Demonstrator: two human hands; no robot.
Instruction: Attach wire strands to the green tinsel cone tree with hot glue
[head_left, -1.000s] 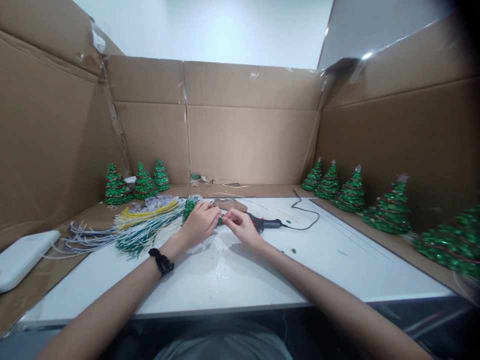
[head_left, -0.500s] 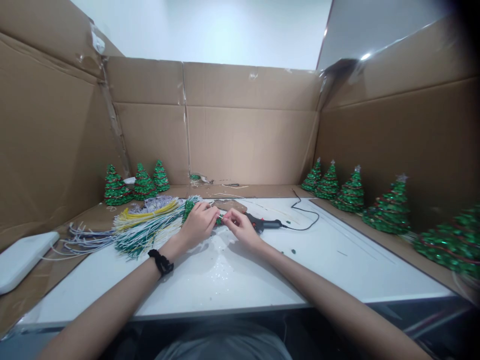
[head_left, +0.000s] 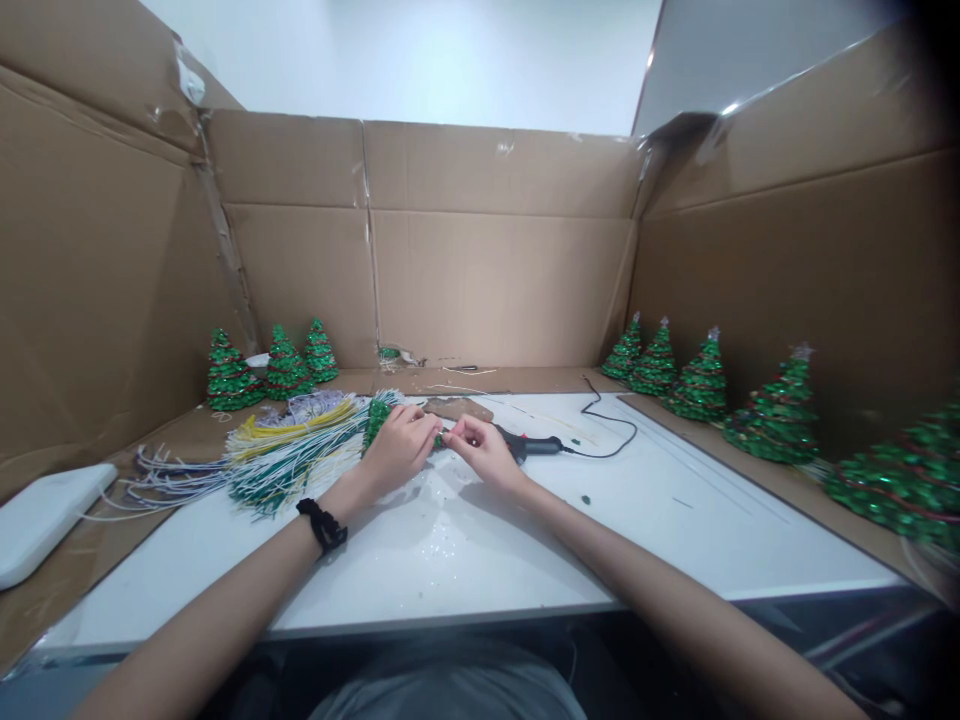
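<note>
My left hand (head_left: pixel 398 446) is closed around a small green sequinned tree (head_left: pixel 376 418) lying on the white table (head_left: pixel 480 550); green shows past my knuckles and at my fingertips. My right hand (head_left: pixel 482 447) pinches at the tree's end, fingertips touching those of the left hand. What the right fingers pinch is too small to make out. A black band is on my left wrist. A black glue gun (head_left: pixel 529 445) lies just behind my right hand, its cord (head_left: pixel 611 425) curling to the back.
A bundle of green, white and yellow wires (head_left: pixel 277 450) lies left of my hands. Finished green trees stand at the back left (head_left: pixel 270 365) and along the right (head_left: pixel 701 380). A white box (head_left: pixel 41 515) sits far left. Cardboard walls (head_left: pixel 495 270) enclose the table.
Both hands stay together at the same spot; only the fingers shift slightly on the small tree. The view has tilted a little.
</note>
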